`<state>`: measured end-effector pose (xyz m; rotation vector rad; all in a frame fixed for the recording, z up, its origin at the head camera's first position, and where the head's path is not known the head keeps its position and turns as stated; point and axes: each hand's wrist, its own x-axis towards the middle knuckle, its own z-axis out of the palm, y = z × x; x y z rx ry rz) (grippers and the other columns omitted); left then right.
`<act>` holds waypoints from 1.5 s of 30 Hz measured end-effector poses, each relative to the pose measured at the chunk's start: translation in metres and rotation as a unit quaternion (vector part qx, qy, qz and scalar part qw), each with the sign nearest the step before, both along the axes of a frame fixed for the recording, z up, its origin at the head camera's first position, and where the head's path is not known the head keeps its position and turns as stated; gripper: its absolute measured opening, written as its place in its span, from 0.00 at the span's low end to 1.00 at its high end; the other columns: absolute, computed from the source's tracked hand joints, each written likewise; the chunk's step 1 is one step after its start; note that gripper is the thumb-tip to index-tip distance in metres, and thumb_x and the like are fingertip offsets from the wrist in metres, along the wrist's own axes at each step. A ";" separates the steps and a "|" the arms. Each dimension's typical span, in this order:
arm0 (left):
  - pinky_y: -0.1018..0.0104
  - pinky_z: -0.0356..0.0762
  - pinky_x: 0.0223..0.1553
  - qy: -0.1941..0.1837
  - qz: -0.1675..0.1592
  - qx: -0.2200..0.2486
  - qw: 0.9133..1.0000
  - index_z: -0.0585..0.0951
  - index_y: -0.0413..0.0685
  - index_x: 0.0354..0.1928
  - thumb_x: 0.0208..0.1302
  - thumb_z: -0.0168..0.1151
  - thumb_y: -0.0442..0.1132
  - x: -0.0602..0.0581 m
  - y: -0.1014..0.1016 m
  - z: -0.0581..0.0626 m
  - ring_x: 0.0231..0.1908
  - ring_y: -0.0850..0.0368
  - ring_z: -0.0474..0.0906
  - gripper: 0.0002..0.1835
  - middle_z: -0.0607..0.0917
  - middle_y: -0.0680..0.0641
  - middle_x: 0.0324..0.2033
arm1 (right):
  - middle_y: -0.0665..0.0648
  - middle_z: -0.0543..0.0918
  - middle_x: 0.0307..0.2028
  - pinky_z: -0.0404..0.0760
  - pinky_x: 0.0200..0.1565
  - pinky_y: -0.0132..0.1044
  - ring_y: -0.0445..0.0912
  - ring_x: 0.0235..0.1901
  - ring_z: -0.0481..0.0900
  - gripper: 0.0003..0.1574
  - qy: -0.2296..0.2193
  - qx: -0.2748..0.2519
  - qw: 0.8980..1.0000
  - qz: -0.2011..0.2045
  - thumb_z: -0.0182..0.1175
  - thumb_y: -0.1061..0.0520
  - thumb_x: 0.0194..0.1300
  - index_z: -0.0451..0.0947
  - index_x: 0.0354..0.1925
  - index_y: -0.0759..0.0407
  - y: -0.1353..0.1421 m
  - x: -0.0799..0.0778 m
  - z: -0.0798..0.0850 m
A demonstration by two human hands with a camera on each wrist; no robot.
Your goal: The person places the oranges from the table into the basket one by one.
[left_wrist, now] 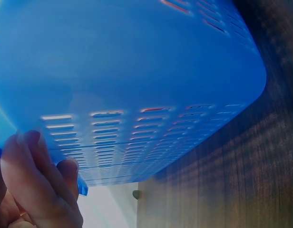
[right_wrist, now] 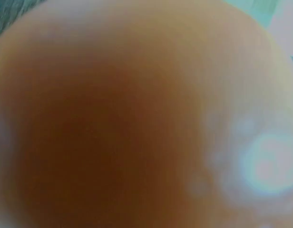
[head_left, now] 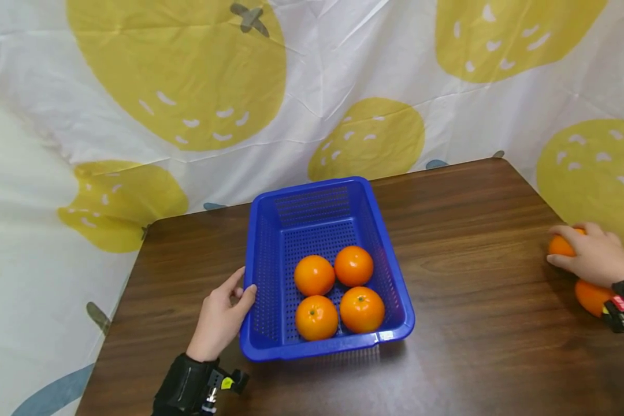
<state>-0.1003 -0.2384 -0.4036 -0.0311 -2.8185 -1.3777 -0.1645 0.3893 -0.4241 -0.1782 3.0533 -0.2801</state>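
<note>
A blue plastic basket (head_left: 330, 353) with perforated walls stands on the table, several oranges (head_left: 361, 309) gathered in its near half. My left hand (head_left: 221, 316) holds its left rim, thumb on top and fingers outside. The left wrist view shows those fingers (left_wrist: 39, 175) against the slotted outer wall (left_wrist: 151, 85). Far to the right, my right hand (head_left: 598, 254) grips an orange (head_left: 560, 245) from above, partly covering it. Another orange (head_left: 593, 297) sits under that wrist, partly hidden by it. A blurred orange surface (right_wrist: 137, 118) fills most of the right wrist view.
The brown wooden table (head_left: 463, 260) extends on both sides of the basket. A white cloth with yellow fruit prints (head_left: 366, 138) hangs along the table's back and sides. Black straps with small devices (head_left: 187, 384) are on both wrists.
</note>
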 end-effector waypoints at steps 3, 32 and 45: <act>0.63 0.74 0.11 -0.003 -0.001 0.002 1.000 0.65 0.53 0.65 0.65 0.52 0.52 0.000 0.000 0.000 0.13 0.54 0.71 0.28 0.76 0.44 0.28 | 0.84 0.56 0.51 0.54 0.48 0.73 0.75 0.52 0.50 0.38 0.011 -0.006 1.000 -0.004 0.56 0.45 0.61 0.59 0.57 0.70 -0.002 0.001 0.001; 0.61 0.75 0.11 -0.008 0.000 0.009 1.000 0.65 0.54 0.65 0.65 0.52 0.54 0.000 0.000 0.000 0.12 0.52 0.71 0.28 0.76 0.43 0.29 | 0.79 0.60 0.54 0.59 0.48 0.69 0.72 0.50 0.59 0.38 0.050 -0.026 0.995 0.085 0.58 0.41 0.59 0.63 0.60 0.61 -0.066 -0.021 0.059; 0.61 0.76 0.11 -0.004 0.000 0.013 1.000 0.64 0.52 0.66 0.65 0.52 0.51 0.001 0.001 0.001 0.13 0.53 0.72 0.28 0.77 0.44 0.28 | 0.75 0.63 0.54 0.71 0.41 0.65 0.71 0.46 0.65 0.36 0.075 -0.051 0.985 0.145 0.63 0.47 0.56 0.66 0.60 0.58 -0.102 -0.025 0.083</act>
